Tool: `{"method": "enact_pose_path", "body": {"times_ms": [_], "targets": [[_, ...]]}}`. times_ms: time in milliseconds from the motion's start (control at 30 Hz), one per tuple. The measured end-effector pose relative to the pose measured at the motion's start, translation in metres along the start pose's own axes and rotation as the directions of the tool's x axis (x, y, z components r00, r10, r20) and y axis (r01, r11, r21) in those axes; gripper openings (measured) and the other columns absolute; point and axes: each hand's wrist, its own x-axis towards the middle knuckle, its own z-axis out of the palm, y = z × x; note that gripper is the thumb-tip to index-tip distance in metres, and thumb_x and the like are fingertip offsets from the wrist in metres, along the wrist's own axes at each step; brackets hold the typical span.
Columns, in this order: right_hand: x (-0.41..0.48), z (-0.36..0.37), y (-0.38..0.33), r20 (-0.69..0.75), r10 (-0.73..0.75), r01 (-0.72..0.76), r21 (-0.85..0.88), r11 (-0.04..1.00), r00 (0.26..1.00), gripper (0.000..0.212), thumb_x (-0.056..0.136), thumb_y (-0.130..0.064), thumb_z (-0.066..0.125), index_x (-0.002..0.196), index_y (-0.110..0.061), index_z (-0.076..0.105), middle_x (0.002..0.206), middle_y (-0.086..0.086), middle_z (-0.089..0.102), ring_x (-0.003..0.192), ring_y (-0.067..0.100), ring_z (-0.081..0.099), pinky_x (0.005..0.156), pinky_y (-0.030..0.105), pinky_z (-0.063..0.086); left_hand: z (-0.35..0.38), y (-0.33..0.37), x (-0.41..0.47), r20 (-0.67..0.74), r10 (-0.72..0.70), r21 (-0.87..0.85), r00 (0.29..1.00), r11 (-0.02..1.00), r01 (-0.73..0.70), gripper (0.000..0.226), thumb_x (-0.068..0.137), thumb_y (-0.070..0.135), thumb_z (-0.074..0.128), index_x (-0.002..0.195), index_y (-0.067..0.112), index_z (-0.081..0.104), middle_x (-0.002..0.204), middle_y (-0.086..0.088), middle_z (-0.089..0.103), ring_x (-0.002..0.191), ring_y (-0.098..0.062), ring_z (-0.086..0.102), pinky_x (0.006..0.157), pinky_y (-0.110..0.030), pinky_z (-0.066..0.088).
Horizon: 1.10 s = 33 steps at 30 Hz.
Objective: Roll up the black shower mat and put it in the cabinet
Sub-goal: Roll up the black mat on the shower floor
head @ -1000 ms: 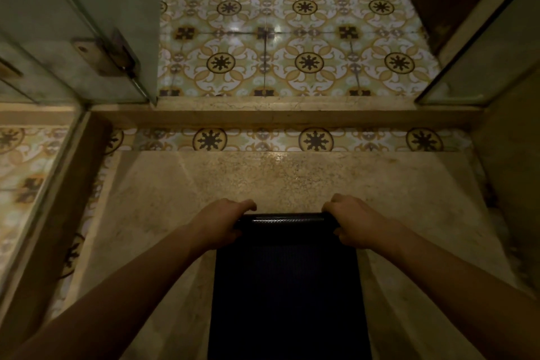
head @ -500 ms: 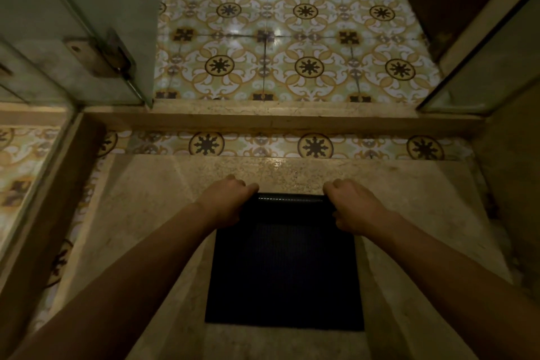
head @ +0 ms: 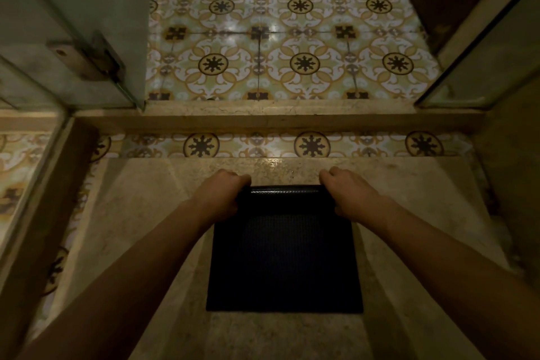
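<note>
Stone shower floor (head: 146, 242): left hand (head: 219, 195), right hand (head: 349, 195) clutch black mat's (head: 283, 260) crosswise roll.

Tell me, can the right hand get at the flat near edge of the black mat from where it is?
Probably yes: the right hand grips the black mat at its rolled far end, and nothing covers the near edge.

Left hand (head: 220, 194) and right hand (head: 349, 196) gripping rolled far edge of black shower mat (head: 283, 260), stone floor (head: 140, 213)
</note>
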Motion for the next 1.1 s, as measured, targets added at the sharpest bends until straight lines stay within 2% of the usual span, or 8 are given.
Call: {"method": "enact_pose_path", "body": {"times_ms": [233,333,400,533,600,767,933,1100], "targets": [[-0.011,0.006,-0.001,-0.039,-0.004,0.003,-0.029,1.000,0.999,0.033,0.076,-0.002,0.067,0.106,-0.008,0.056,0.111,0.012,0.050,0.091,0.031,0.058,0.068,0.038,0.050,0.003,0.005,-0.004,-0.033,0.047,0.155,0.998,0.987,-0.041,0.022,0.077,0.020,0.066,0.099,0.017,0.061,0.097,-0.006,0.066,0.090,-0.027,0.059,0.072,-0.035,0.044],[-0.015,0.009,0.003,-0.019,-0.030,0.029,-0.013,0.999,0.999,0.037,0.073,-0.008,0.072,0.107,-0.009,0.057,0.112,0.011,0.051,0.092,0.030,0.058,0.071,0.036,0.050,-0.001,0.002,-0.006,0.049,0.016,0.012,0.999,1.000,-0.017,0.023,0.077,0.017,0.069,0.099,0.016,0.062,0.100,-0.006,0.063,0.092,-0.024,0.059,0.072,-0.032,0.047],[-0.016,0.008,0.003,-0.014,-0.039,0.039,-0.007,0.999,0.999,0.039,0.072,-0.008,0.071,0.108,-0.010,0.057,0.110,0.010,0.054,0.092,0.029,0.058,0.072,0.036,0.052,-0.006,0.001,-0.007,0.096,0.019,-0.011,0.995,1.000,-0.018,0.023,0.077,0.017,0.070,0.098,0.018,0.059,0.098,-0.005,0.062,0.090,-0.023,0.059,0.070,-0.033,0.049],[-0.021,0.011,-0.002,-0.065,-0.024,0.023,-0.014,1.000,0.998,0.034,0.073,-0.002,0.068,0.104,-0.011,0.055,0.102,0.011,0.055,0.085,0.029,0.058,0.060,0.034,0.042,-0.001,0.011,-0.013,0.046,0.060,0.128,0.997,0.990,-0.066,0.025,0.078,0.021,0.069,0.099,0.020,0.054,0.094,-0.006,0.061,0.083,-0.027,0.061,0.059,-0.031,0.041],[-0.025,0.013,-0.003,-0.058,-0.040,0.038,-0.032,0.999,0.998,0.031,0.075,-0.003,0.066,0.104,-0.011,0.059,0.102,0.010,0.055,0.086,0.029,0.058,0.063,0.035,0.044,0.002,0.012,-0.016,0.054,0.075,0.151,0.996,0.985,-0.082,0.027,0.079,0.023,0.068,0.102,0.021,0.054,0.097,-0.005,0.061,0.084,-0.026,0.061,0.060,-0.030,0.039],[-0.027,0.007,0.001,-0.001,-0.074,0.074,0.016,0.997,0.997,0.033,0.073,-0.009,0.067,0.106,-0.013,0.063,0.107,0.007,0.059,0.093,0.027,0.060,0.075,0.036,0.053,-0.007,0.007,-0.022,0.111,0.094,0.062,0.989,0.993,-0.102,0.025,0.079,0.020,0.068,0.100,0.019,0.055,0.098,-0.005,0.063,0.086,-0.021,0.059,0.064,-0.028,0.039],[-0.036,0.008,-0.004,0.000,-0.036,0.036,0.028,0.999,0.999,0.034,0.075,-0.008,0.071,0.107,-0.013,0.061,0.108,0.008,0.057,0.096,0.027,0.058,0.073,0.035,0.050,0.001,0.018,-0.034,0.066,0.109,0.150,0.992,0.982,-0.118,0.024,0.082,0.023,0.064,0.104,0.018,0.057,0.100,-0.005,0.063,0.089,-0.024,0.059,0.065,-0.031,0.040],[-0.039,0.002,-0.001,0.066,-0.069,0.064,0.080,0.995,0.995,0.033,0.076,-0.013,0.069,0.109,-0.016,0.068,0.109,0.005,0.060,0.097,0.023,0.059,0.082,0.035,0.053,-0.010,0.017,-0.033,0.155,0.075,0.071,0.985,0.994,-0.087,0.024,0.078,0.017,0.068,0.100,0.018,0.060,0.101,-0.005,0.062,0.091,-0.023,0.059,0.065,-0.029,0.043]]}}
